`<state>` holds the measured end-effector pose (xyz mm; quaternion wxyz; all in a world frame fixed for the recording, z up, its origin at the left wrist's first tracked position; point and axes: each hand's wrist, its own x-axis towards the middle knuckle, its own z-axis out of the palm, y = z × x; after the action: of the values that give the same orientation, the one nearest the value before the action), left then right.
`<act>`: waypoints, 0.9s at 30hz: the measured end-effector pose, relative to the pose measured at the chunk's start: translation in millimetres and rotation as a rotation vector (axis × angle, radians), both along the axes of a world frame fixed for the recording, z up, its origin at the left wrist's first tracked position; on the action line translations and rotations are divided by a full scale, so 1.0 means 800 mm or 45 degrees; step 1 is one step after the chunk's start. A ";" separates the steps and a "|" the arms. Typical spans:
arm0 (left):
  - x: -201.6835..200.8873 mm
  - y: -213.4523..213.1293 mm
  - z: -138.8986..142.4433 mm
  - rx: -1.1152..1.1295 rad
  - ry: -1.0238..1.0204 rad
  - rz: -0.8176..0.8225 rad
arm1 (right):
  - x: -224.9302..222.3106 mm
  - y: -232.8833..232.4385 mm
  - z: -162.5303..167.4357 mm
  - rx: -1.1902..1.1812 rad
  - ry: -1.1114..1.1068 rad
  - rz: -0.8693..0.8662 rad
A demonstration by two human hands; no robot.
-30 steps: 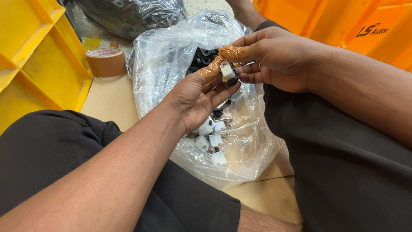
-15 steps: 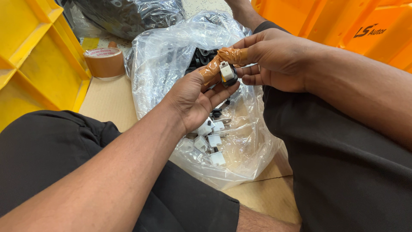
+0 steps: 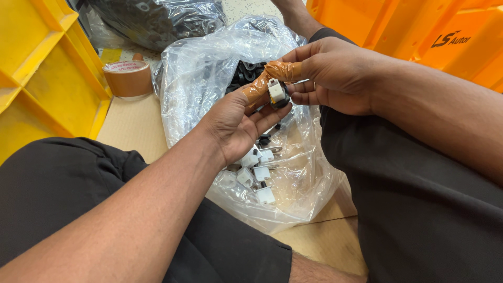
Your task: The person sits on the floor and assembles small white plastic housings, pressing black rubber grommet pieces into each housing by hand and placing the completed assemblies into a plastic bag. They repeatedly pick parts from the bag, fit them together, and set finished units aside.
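Two hands meet over a clear plastic bag (image 3: 209, 68) that lies open on the cardboard floor sheet (image 3: 131, 128) between the person's black-trousered legs. Left hand (image 3: 238, 123), palm up, has its thumb wrapped in brown tape and pressed against a small white-and-black part (image 3: 276, 91). Right hand (image 3: 335, 76) comes in from the other side, its forefinger also bound in brown tape, and pinches the same part from above; the taped finger and taped thumb nearly touch across it. So both hands are closed on that one piece, which sits in the air just above the bag's mouth, with the left fingers curled loosely beneath it. A thin metal pin seems to stick out of the part toward the right palm, though the view is too small to be sure.

Inside the bag, below the left wrist, lies a cluster of white plastic parts (image 3: 257, 173) with metal tabs. Farther back in the bag, behind the hands, a heap of black parts (image 3: 246, 71) shows through the film.

A roll of brown tape (image 3: 128, 77) stands on the cardboard to the left of the bag, beside a yellow plastic bin (image 3: 42, 73). An orange crate (image 3: 419, 26) stands at the upper right, behind the right forearm, and a second bag of dark parts (image 3: 157, 21) lies at the top.
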<state>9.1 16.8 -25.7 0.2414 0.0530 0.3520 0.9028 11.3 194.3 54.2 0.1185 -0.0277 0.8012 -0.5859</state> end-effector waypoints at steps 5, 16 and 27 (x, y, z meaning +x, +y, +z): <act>-0.001 0.001 0.000 0.000 -0.033 -0.002 | 0.003 -0.002 0.001 0.026 0.008 -0.012; -0.001 0.000 -0.002 -0.010 -0.027 -0.009 | 0.007 -0.004 0.003 0.057 0.017 0.010; -0.002 0.000 -0.004 -0.027 -0.050 0.000 | 0.007 -0.006 0.004 0.079 0.009 -0.012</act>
<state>7.7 16.8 -28.8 0.2487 0.0327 0.3566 0.9000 17.1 189.4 57.0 0.1139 -0.0222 0.8196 -0.5611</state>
